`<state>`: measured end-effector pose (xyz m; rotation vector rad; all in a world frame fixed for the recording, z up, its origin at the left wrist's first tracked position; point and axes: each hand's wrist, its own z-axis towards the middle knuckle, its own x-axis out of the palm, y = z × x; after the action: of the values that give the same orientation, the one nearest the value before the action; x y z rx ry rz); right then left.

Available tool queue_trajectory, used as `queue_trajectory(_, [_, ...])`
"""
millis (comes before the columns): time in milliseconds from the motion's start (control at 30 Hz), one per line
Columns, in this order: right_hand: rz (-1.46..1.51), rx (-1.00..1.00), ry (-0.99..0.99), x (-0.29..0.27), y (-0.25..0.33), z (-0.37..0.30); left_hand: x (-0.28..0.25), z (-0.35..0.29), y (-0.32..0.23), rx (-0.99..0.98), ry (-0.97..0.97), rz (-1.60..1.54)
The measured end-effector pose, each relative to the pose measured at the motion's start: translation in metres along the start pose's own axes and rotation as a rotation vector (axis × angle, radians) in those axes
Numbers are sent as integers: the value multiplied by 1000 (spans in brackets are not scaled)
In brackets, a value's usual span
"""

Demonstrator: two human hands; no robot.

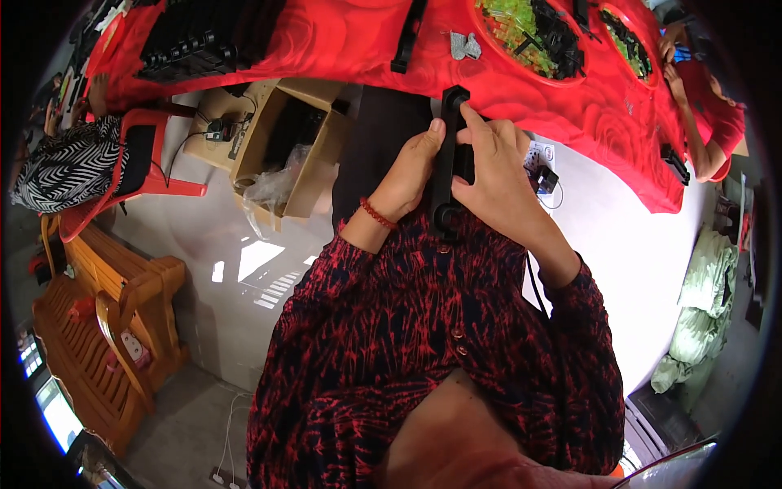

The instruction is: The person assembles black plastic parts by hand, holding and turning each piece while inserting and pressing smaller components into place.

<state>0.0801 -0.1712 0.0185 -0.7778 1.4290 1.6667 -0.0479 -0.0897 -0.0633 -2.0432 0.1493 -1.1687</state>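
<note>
A long black plastic bar (444, 183) with rounded, hooked ends stands lengthwise in front of my body, between my two hands. My left hand (410, 173) is closed on its left side, thumb pointing up along it; a red beaded bracelet circles that wrist. From the right, my right hand (498, 167) grips the bar, with its index finger near the far end and its thumb lower down. Beyond them, a similar black bar (407, 41) lies on the red tablecloth (326, 37). A crumpled grey cloth (464, 46) rests near it.
Red trays (521, 69) of small green and black pieces stand on the table, left of a co-worker (717, 130). Black parts (204, 41) are stacked at the far left. Below are an open cardboard box (305, 179), a red chair (134, 196) and a wooden bench (114, 326).
</note>
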Motion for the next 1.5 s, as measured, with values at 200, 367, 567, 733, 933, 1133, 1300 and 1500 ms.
queue_trajectory(200, [38, 5, -20, 4, -9, -4, -2, 1, 2, -19, -65, 38])
queue_trajectory(367, [235, -45, 32, -21, -16, -2, -12, 0, -18, -175, -69, 63])
queue_trajectory(567, [-203, -176, -26, -40, -20, 4, -4, -11, -33, -325, 222, 181])
queue_trajectory(733, [-215, -152, 117, -39, -38, -3, 4, -16, -40, -360, 278, 45])
queue_trajectory(933, [-251, -96, -42, -29, -39, -10, -18, -2, -28, -124, 160, 21])
queue_trajectory(1133, [-116, 29, -145, -12, -27, -18, 18, -7, -37, 185, 13, -40])
queue_trajectory(1300, [-217, -111, -209, -2, -16, -20, 7, -4, -21, 217, -171, 117])
queue_trajectory(1500, [-245, -230, -187, 2, -7, -21, 16, -5, -26, 272, -43, 31])
